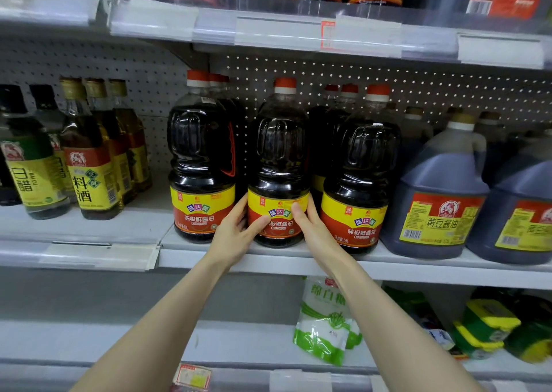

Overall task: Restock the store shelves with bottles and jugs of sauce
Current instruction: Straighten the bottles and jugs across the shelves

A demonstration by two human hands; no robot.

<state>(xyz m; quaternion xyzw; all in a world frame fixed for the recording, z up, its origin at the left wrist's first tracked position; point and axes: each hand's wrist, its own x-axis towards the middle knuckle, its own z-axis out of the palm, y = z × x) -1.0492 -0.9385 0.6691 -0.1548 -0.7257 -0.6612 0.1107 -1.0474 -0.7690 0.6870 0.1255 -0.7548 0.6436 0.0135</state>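
One soy sauce jug [279, 164] is clasped low at its label by the left hand [239, 230] and right hand [310, 227]. It is being seated on the shelf [209, 257] between stocked rows; how many remain cannot be told.

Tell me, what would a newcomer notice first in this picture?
The eye goes first to the dark sauce bottle with a red cap at the middle of the shelf, held low on its label in the grip of the left hand and the right hand. Next come the matching bottles on either side and the big blue-grey jugs at the right.
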